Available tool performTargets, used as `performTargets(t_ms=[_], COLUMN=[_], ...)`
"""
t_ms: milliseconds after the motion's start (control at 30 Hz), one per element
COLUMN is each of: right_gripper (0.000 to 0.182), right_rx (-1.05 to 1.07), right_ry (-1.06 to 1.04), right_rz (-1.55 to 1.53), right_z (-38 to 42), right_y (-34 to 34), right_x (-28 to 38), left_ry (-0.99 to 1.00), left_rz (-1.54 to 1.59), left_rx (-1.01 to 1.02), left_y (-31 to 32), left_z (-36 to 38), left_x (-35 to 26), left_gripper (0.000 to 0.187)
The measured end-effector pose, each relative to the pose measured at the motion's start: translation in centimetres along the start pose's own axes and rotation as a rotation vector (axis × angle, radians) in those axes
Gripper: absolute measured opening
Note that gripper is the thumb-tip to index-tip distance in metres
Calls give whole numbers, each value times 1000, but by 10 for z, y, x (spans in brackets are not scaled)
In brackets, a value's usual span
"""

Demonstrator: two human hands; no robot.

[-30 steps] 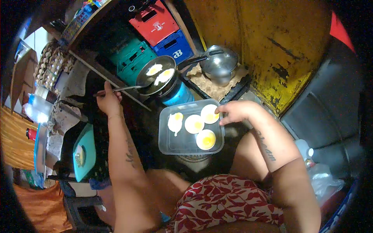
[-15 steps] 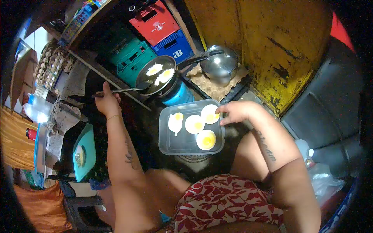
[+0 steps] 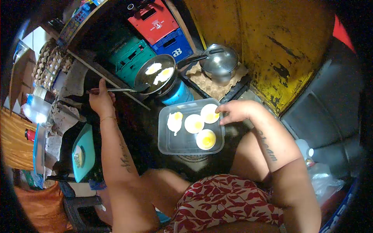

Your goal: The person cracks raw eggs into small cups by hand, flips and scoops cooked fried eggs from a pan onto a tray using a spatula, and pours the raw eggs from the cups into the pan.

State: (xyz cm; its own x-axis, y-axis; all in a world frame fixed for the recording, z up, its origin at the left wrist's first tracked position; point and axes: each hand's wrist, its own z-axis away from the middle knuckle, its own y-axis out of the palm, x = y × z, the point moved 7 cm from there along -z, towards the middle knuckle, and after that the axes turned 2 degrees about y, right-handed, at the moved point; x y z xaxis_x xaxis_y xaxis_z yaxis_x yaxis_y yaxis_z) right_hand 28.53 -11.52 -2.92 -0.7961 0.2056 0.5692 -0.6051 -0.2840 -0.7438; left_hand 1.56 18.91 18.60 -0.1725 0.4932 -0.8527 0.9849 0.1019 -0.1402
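My left hand (image 3: 102, 101) is closed round the handle of a metal spatula (image 3: 121, 90), thumb along the top. The blade rests at the near left edge of a frying pan (image 3: 175, 62), where two fried eggs (image 3: 163, 75) lie in oil. My right hand (image 3: 235, 111) pinches the right rim of a clear plastic container (image 3: 176, 149) in front of my lap. Inside it are several cooked eggs: a ragged fried one (image 3: 174, 122) on the left and round ones (image 3: 206, 139) on the right.
Under the pan is a blue stove or canister (image 3: 178, 94). A lidded pot (image 3: 218, 62) stands on brown cardboard (image 3: 211, 88) to its right. Behind are green (image 3: 130, 58), red (image 3: 153, 21) and blue crates (image 3: 173, 46). Egg trays (image 3: 50, 64) and a turquoise tray (image 3: 86, 155) lie left.
My left hand has shifted slightly left with the spatula, drawing its blade toward the pan's left edge. My right hand stays on the container.
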Motion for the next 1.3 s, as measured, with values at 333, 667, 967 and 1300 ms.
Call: performTargets(t_ms=[333,667,967,1300], right_gripper=[65,64,64,66], right_rx=[11,17,6,-29], right_ry=[39,13,17,11], right_rz=[-5,-3,-7,-15], right_z=[4,-1,0,-1], right_y=[-3,1,1,1], right_x=[9,5,4,-4], left_ry=[-43,-35,2,-216], left_rz=[236,56,92,320], left_rx=[15,3,-5,-63], left_y=[30,15,24,13], left_z=[2,-9,-6,15], left_x=[3,8,0,82], left_gripper=[36,37,36,30])
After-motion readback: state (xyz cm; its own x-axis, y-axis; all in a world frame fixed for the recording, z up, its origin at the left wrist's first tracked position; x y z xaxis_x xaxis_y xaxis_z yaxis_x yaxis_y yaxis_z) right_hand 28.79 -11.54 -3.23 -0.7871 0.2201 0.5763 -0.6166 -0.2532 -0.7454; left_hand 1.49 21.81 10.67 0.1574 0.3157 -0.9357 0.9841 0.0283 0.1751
